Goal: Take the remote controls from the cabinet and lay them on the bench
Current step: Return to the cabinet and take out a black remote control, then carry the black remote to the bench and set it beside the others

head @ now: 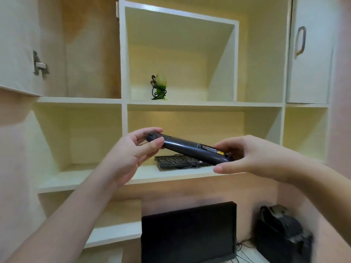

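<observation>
Spanning both hands, remote control (pixel 190 148), left hand (pixel 133 150) gripping one end, right hand (pixel 252 158) the other

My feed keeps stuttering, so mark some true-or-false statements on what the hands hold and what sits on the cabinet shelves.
1. Both hands, left and right, hold the long dark remote control by its ends. True.
2. Its battery compartment is covered. False: it is open, a battery showing.
3. A black keyboard lies on the shelf behind it. True.
4. The green ornament wrapped in black cable lies on the keyboard. False: it stands one shelf higher.
</observation>
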A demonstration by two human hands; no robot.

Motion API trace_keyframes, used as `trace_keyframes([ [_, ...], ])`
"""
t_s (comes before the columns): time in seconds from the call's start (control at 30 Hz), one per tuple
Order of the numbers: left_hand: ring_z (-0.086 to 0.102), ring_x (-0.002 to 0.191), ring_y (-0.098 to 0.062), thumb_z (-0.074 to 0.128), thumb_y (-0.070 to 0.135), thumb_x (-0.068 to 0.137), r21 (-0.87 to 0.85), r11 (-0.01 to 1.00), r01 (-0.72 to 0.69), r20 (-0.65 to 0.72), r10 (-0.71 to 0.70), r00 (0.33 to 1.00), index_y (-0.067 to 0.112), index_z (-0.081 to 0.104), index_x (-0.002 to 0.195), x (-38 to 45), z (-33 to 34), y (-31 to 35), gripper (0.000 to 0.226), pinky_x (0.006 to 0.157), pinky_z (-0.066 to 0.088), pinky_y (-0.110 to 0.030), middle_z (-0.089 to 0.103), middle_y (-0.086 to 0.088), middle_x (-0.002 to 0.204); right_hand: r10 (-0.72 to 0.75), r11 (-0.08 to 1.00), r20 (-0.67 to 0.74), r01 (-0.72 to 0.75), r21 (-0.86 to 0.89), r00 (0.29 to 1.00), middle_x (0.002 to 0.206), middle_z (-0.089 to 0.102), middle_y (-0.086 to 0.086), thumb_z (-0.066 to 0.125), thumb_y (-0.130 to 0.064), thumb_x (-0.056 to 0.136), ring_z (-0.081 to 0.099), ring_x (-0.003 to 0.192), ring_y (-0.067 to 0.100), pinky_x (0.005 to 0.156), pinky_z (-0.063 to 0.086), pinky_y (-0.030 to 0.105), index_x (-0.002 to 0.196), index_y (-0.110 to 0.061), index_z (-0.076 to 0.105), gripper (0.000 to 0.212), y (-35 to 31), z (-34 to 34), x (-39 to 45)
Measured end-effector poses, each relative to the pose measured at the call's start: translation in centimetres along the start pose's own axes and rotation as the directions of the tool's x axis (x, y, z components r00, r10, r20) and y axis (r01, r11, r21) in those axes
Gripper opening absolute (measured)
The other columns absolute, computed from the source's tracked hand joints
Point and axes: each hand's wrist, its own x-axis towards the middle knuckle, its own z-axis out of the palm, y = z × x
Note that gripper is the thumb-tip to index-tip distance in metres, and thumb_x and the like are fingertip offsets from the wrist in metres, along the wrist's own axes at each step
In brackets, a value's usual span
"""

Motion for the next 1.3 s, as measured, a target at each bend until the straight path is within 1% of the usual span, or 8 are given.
trace_keyframes([
  [0.23,0.07,0.097,-0.01,0.083,0.037,0.065,0.351,0.936,-0.031,0.171,-0.031,0.985,0.03,0.069,0.112,-0.2,7.9,-5.0,0.05,0.094,0.051,-0.026,0.075,0.008,0.1,0.191,0.971,-0.028,-0.193,-0.142,0.981,0.1,0.066,-0.018,0.074,-0.064,0.062,0.063,0.089,-0.001,0.087,0.051,0.026,0.116,-0.041,0.06,0.06,7.3,-3.2,-6.0],
  [0.37,0.07,0.092,-0.005,0.082,0.047,0.066,0.48,0.877,-0.028,0.244,-0.103,0.964,0.041,0.064,0.115,-0.6,12.1,-7.8,0.052,0.092,0.049,-0.03,0.075,0.013,0.096,0.236,0.966,-0.107,-0.245,-0.078,0.966,0.097,0.066,-0.017,0.078,-0.047,0.069,0.062,0.085,-0.002,0.076,0.048,0.016,0.115,-0.039,0.06,0.049,10.6,-3.1,-9.8],
  [0.47,0.07,0.092,-0.003,0.08,0.029,0.071,0.438,0.899,-0.012,0.284,-0.125,0.951,0.038,0.066,0.111,-0.7,14.7,-9.6,0.043,0.094,0.047,-0.03,0.073,0.015,0.102,0.292,0.955,-0.172,-0.297,-0.009,0.941,0.104,0.064,-0.018,0.079,-0.043,0.07,0.061,0.09,0.0,0.075,0.048,0.016,0.119,-0.038,0.056,0.054,12.8,-2.5,-12.0],
  [0.6,0.069,0.095,-0.002,0.078,0.035,0.066,0.377,0.926,-0.006,0.353,-0.138,0.925,0.039,0.066,0.109,-0.4,17.6,-11.8,0.045,0.088,0.045,-0.025,0.071,0.019,0.105,0.398,0.913,-0.26,-0.351,0.208,0.88,0.109,0.068,-0.013,0.082,-0.035,0.069,0.066,0.096,0.001,0.089,0.05,0.023,0.12,-0.032,0.059,0.056,15.6,-2.2,-14.6],
  [0.77,0.066,0.1,-0.002,0.075,0.041,0.07,0.293,0.956,-0.028,0.428,-0.105,0.898,0.041,0.065,0.112,0.2,21.4,-14.6,0.043,0.09,0.044,-0.024,0.071,0.014,0.109,0.507,0.831,-0.352,-0.339,0.441,0.786,0.1,0.074,-0.009,0.08,-0.023,0.074,0.068,0.094,-0.002,0.08,0.049,0.015,0.112,-0.027,0.065,0.041,17.8,-1.6,-17.7],
  [0.97,0.065,0.101,0.002,0.075,0.036,0.073,0.172,0.985,-0.007,0.542,-0.088,0.836,0.041,0.062,0.115,1.0,26.0,-18.1,0.044,0.079,0.044,-0.01,0.068,0.014,0.114,0.634,0.764,-0.448,-0.422,0.488,0.631,0.098,0.073,-0.013,0.078,-0.023,0.075,0.065,0.091,-0.007,0.072,0.047,0.011,0.109,-0.031,0.065,0.038,18.7,-0.9,-21.0],
  [1.13,0.072,0.086,-0.013,0.076,0.033,0.074,0.088,0.996,0.001,0.634,-0.056,0.771,0.041,0.062,0.116,0.8,29.5,-20.4,0.046,0.082,0.056,-0.033,0.069,0.007,0.108,0.709,0.705,-0.502,-0.503,0.499,0.495,0.101,0.073,-0.011,0.08,-0.019,0.074,0.067,0.092,-0.003,0.074,0.05,0.011,0.113,-0.027,0.065,0.043,18.6,-0.3,-23.9],
  [1.3,0.07,0.078,-0.01,0.078,0.037,0.073,0.054,0.998,-0.011,0.724,-0.032,0.689,0.043,0.06,0.116,-0.3,33.6,-23.0,0.046,0.078,0.05,-0.025,0.074,0.009,0.09,0.776,0.617,-0.532,-0.581,0.53,0.339,0.101,0.074,-0.012,0.08,-0.019,0.074,0.067,0.094,-0.003,0.078,0.048,0.012,0.112,-0.029,0.065,0.042,18.4,1.3,-27.4],
])
